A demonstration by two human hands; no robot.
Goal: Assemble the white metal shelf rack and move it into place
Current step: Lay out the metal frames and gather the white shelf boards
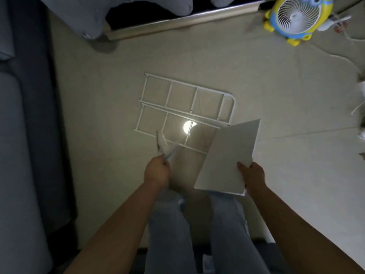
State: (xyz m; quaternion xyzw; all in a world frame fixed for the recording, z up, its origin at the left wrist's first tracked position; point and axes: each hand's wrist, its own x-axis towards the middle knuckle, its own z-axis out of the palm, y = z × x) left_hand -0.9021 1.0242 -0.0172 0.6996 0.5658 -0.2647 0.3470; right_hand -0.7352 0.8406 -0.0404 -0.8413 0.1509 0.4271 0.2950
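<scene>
Two white metal side frames (178, 104) of the rack lie flat on the pale floor ahead of my knees, side by side. My right hand (251, 176) grips the near edge of a flat white shelf panel (229, 157), which tilts up above the frames' right end. My left hand (158, 171) holds a small clear plastic bag (165, 146), blurred, whose contents I cannot make out, just above the near frame's edge.
A yellow and blue cartoon fan (297, 18) stands at the far right with a white cord (335, 56) trailing over the floor. A grey sofa (17, 155) runs along the left. A metal door track (185, 19) crosses the top. My legs (197, 234) are below.
</scene>
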